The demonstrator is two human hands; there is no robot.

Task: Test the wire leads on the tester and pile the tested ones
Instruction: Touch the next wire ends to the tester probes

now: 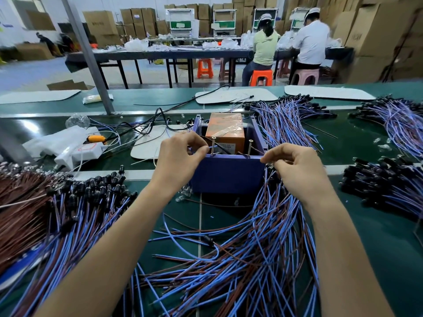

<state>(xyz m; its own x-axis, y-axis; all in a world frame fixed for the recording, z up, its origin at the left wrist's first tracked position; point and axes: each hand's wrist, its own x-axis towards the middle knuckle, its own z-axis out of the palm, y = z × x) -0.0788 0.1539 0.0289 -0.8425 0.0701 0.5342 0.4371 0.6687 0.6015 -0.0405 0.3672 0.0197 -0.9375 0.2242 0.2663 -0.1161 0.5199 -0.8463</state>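
Loose blue-and-brown wire leads [240,259] sprawl across the bottom centre of the frame. They fan down from the right hand [297,170], which is curled up and pinching their top ends right at the front right corner of the purple tester box [229,177]. Can't tell how many it's got in there. The left hand [180,161] is pinching one blue lead [209,148] by its tip, just beside the left of two upright screws [213,146] poking out of the box, centre frame. Whether the tip actually touches the screw is too small to call.

What I'd worry about is that tip slipping off the screw, so a good lead reads as a dud. The bunch under the right hand is also a proper tangle, so pulling one out probably drags its neighbours along. And with another heap [68,213] at lower left and a third spread [286,120] at upper right, a tested lead could easily land in the wrong pile.
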